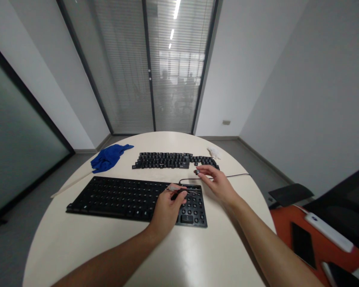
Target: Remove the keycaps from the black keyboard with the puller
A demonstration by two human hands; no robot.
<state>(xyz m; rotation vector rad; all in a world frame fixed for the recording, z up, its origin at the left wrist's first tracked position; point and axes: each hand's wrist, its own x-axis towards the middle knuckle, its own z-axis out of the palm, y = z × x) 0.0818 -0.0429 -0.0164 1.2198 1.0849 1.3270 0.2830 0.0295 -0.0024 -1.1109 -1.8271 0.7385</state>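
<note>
A black keyboard (128,197) lies on the round cream table (179,255). Behind it, rows of loose black keycaps (167,160) are laid out. My left hand (166,211) rests over the keyboard's right end, closed on a thin keycap puller tool (179,188) that points toward the numpad. My right hand (217,182) hovers just past the keyboard's far right corner, pinching a small black keycap (196,172) between its fingertips, close to the right end of the laid-out rows.
A crumpled blue cloth (109,157) lies at the table's far left, with a pale stick (73,182) next to it. A small white wad (214,152) sits far right. The keyboard's cable (236,175) trails right. An orange surface (317,243) with phones stands at the lower right.
</note>
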